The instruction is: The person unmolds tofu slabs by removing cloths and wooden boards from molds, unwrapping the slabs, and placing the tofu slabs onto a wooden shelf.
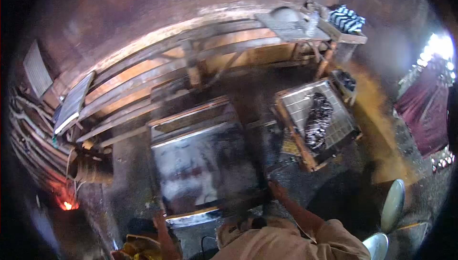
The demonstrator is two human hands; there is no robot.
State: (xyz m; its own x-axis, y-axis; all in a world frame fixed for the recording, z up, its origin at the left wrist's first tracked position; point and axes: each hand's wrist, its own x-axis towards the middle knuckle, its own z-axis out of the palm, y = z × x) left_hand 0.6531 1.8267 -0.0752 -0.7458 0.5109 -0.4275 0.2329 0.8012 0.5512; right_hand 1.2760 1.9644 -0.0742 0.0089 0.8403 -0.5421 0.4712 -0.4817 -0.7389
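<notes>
In front of my body stands a wide, low table-like frame (191,136) with a wet, shiny top (191,172), partly white and partly dark. My left hand (160,220) is at its near left corner, close to the pale front edge (193,217). At the near right side, my right hand (276,191) is beside the frame's edge. Both hands look small and blurred, so whether they grip the edge does not show. To the right, a second wooden-edged table (293,102) with a grid-patterned top carries a dark, crumpled, glossy heap (318,122).
At lower left a fire (69,206) burns near stacked sticks (33,131) and a rusty drum-like container (90,167). Wooden rails (191,62) run along the back. A bottle (312,24) and striped cloth (346,19) are at upper right. Pale oval objects (392,205) stand lower right.
</notes>
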